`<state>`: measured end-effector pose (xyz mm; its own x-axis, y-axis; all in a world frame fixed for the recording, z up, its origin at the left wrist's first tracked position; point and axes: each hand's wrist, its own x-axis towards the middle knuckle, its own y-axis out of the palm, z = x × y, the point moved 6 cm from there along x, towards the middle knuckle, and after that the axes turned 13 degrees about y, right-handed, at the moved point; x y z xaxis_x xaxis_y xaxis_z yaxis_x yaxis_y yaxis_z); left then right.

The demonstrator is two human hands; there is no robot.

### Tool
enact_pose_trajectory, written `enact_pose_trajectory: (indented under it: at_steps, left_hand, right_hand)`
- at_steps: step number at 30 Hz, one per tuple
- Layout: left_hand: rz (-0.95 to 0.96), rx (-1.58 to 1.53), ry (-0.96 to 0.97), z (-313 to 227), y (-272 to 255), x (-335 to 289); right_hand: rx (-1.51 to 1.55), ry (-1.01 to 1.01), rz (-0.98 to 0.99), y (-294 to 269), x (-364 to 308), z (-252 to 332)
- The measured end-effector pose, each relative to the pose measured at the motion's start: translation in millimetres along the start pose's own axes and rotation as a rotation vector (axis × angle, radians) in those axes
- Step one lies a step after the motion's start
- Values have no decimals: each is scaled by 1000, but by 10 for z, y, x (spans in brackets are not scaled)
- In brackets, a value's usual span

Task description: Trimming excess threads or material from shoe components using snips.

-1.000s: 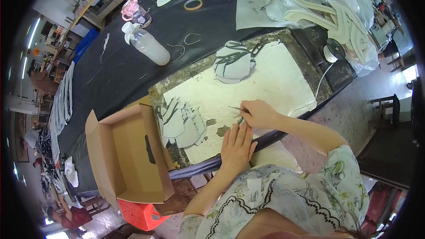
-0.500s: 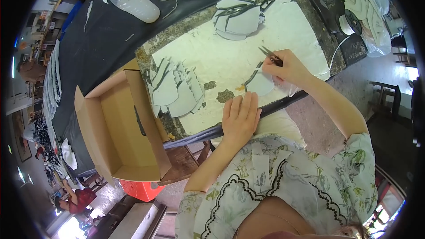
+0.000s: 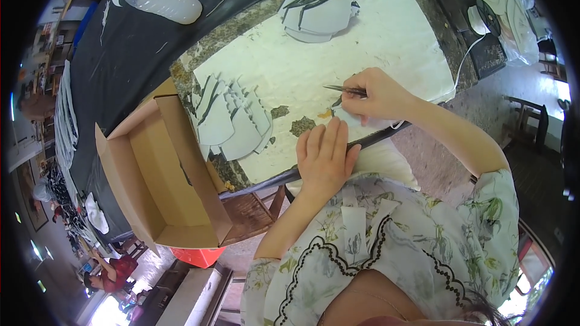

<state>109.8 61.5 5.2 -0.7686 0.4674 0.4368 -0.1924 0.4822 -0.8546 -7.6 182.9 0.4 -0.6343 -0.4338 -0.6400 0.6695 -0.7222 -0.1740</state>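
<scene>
In my right hand [image 3: 379, 95] is a pair of dark tweezers [image 3: 355, 90], pinched between thumb and fingers with the points to the left. Just below them a small pale-grey flat piece with a dark edge [image 3: 357, 122] lies on the white sheet, mostly covered by that hand. My left hand [image 3: 325, 156] rests flat at the sheet's near edge, fingers stretched out, fingertips by the piece's lower left. To the left lies a fanned stack of similar pieces [image 3: 246, 130] with dark strips. Another such stack [image 3: 323, 21] sits at the far side.
The white sheet [image 3: 386, 30] covers a worn board. An open cardboard box [image 3: 202, 175] stands at its left. A plastic bottle [image 3: 163, 0] with pale contents lies on the dark cloth at far left. A spool [image 3: 480, 19] with white cord is at right.
My right hand has moved left over the small piece, covering most of it. The tweezers now point left with their tips nearly together; earlier they were spread. My left hand stays flat.
</scene>
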Motion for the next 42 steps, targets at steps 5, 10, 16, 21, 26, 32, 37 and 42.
enact_pose_trajectory:
  at_steps: [5, 10, 16, 21, 26, 32, 37, 42]
  left_hand:
    - [-19, -40, -50, 37, -32, 81]
    - [27, -71, -66, 47, -25, 139]
    - [5, -58, -95, 63, -23, 191]
    - [6, -1, -102, 86, 37, 242]
    - [24, 21, -85, 82, 47, 266]
    - [9, 24, -48, 89, 64, 268]
    - [65, 49, -20, 118, 85, 366]
    - [76, 88, 27, 94, 87, 391]
  right_hand:
    - [-67, -51, -23, -9, 0, 32]
    - [-103, -16, -27, -69, 15, 1]
    - [-340, -56, -67, -217, 51, 37]
    - [-463, -167, -145, -264, 90, 114]
    - [-558, -169, -147, -277, 138, 132]
    - [-582, -201, -192, -242, 123, 131]
    - [-585, -214, -161, -292, 96, 202]
    - [-590, -246, -123, -414, 166, 237]
